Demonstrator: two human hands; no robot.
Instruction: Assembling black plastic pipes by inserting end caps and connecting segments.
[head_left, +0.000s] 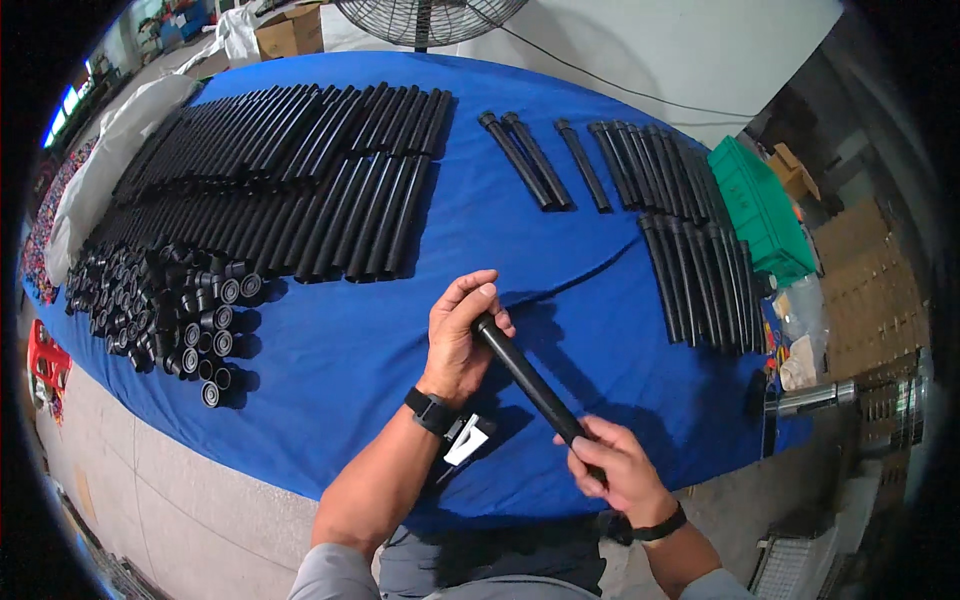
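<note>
A black plastic tube [532, 382] slants between my hands above the blue cloth. Its upper end lies at the palm of my left hand [465, 325], whose fingers are curled about that end; whether a cap sits there is hidden. Lower down, my right hand [612, 462] is closed round the tube's other end. Left of my hands lies a heap of black caps [160, 310], several with ringed faces turned up. Behind them, plain black tubes [385, 215] lie in two packed rows. On the right, black tubes with wider collared ends [690, 280] lie side by side.
The blue cloth [340, 350] covers the table. A green crate [765, 210] stands at its right edge, near cardboard boxes [865, 280]. A fan [430, 20] stands beyond the far edge. A metal cylinder on a stand [815, 398] is at the right. White plastic sheeting [105, 170] borders the left.
</note>
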